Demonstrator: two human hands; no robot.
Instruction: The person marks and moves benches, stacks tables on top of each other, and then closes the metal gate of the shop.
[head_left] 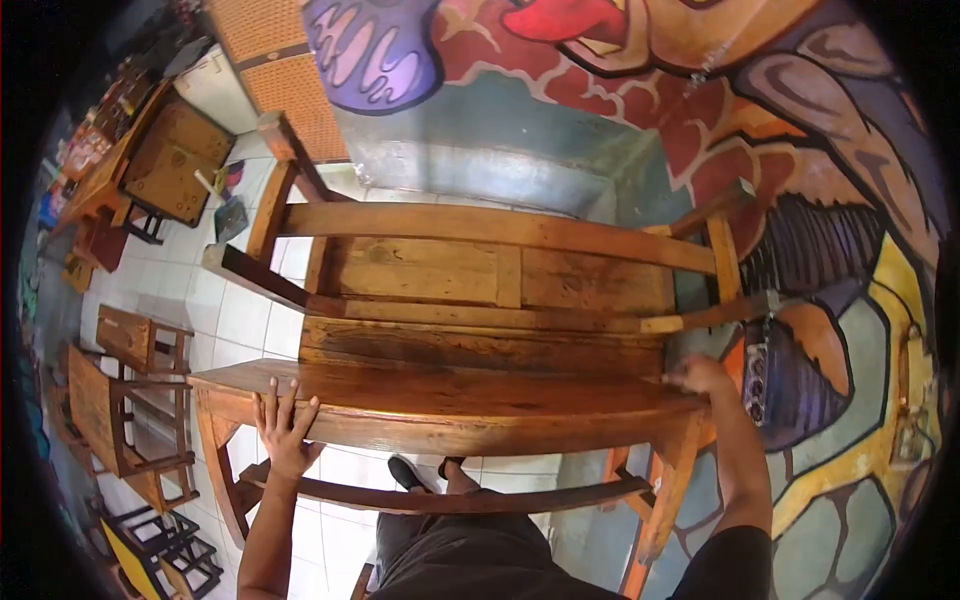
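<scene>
**Even pressure, both ends**

The long, varnished brown wooden desk (480, 388) stands upright before the person, in front of an upturned brown wooden table with a panelled underside (420, 270); whether the two touch, I cannot tell. The left grip (286, 437) is spread flat over the desk's near edge, toward its left end. The right grip (704, 376) blurs at the right end; its closure cannot be told. Matched pressure would likely steady the desk best, with the dark shoe (408, 473) clear of the curved-looking lower wooden rail (450, 498).
</scene>
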